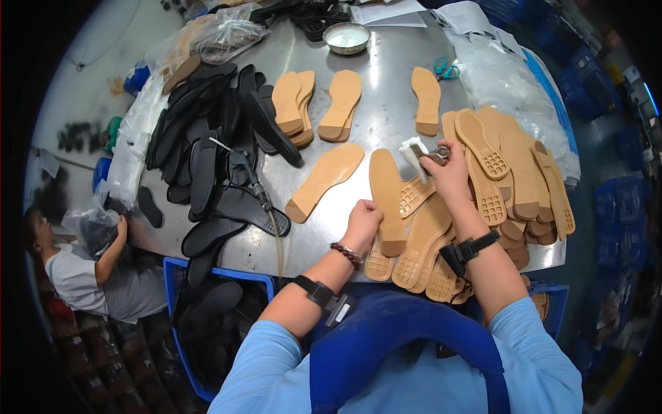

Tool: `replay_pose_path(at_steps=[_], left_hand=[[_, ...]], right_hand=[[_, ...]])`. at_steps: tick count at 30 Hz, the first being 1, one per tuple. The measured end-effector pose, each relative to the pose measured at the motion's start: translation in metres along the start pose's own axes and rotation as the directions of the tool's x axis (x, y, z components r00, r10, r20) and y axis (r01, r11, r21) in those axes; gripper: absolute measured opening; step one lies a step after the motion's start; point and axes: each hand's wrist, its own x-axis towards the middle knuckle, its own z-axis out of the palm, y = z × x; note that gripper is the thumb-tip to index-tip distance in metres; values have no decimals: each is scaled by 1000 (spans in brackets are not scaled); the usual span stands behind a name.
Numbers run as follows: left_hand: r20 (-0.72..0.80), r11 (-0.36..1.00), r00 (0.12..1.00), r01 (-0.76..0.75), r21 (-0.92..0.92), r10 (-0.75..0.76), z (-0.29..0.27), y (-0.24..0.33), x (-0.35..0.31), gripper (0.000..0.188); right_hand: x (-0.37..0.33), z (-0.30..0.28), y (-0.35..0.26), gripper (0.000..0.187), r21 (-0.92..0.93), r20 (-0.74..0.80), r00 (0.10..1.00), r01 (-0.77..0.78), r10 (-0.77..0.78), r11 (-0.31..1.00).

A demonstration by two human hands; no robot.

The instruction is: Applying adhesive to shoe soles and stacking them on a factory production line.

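My left hand (363, 224) is closed on the edge of a tan shoe sole (386, 200), which stands lengthwise in front of me with its smooth face up. In my right hand (449, 176) is a small metal tool (440, 154) with a rounded end; its exact kind is unclear. A crumpled white wad (409, 150) shows at the tool's left, near the top of the held sole. Under and beside both hands lie several more tan soles (424, 241), some with their gridded undersides up. A single tan sole (325, 181) rests flat to the left.
Black soles (196, 148) heap up at left, with a corded hand tool (247, 172) on them. Tan soles (510, 165) pile at right. Farther back are a bowl (346, 38), teal scissors (445, 68) and plastic sheeting (507, 83). Another person (83, 269) sits at far left.
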Motion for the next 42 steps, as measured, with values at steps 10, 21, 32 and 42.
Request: replay_pose_path(at_steps=[10,21,32,42], left_hand=[[258,215,646,-559,801,718,-60,89,39,51],[523,155,715,-647,747,464,50,58,10,65],[314,291,842,-464,837,439,-37,-25,-69,77],[141,868,986,-145,476,88,-24,-14,-45,65]], right_hand=[[-31,-93,18,44,86,-176,979,-86,100,993],[-85,-122,-25,44,257,-207,972,-59,114,965],[-212,-130,66,33,416,-133,783,-513,608,751],[-192,-113,59,25,719,357,768,-589,531,368]])
